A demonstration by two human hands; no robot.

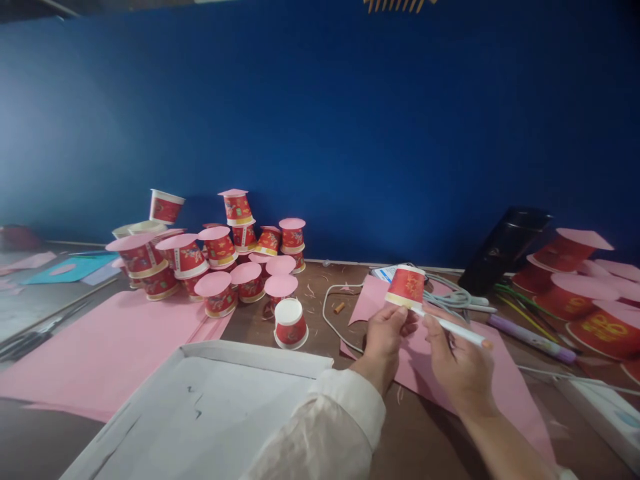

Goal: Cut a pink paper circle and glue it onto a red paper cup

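My left hand (385, 340) is closed around the lower edge of a red paper cup (406, 287) with a gold band and a pale end upward. In my right hand (463, 367) is a white pen (457, 329) with an orange end. Its far tip reaches the cup's lower edge; whether it touches cannot be made out. Beneath both hands lies a pink paper sheet (515, 393) on the brown table. To the left, a single red cup (291, 327) stands upside down, its white base up. Near it are several cups topped with pink paper discs (215, 285).
A white box lid (240, 393) lies front left, beside stacked pink sheets (95, 347). Behind my hands are a coiled grey cable (445, 293) and a black bottle (503, 250). More cups (605, 327) stand right, near a purple pen (533, 338). A blue panel (320, 133) closes the back.
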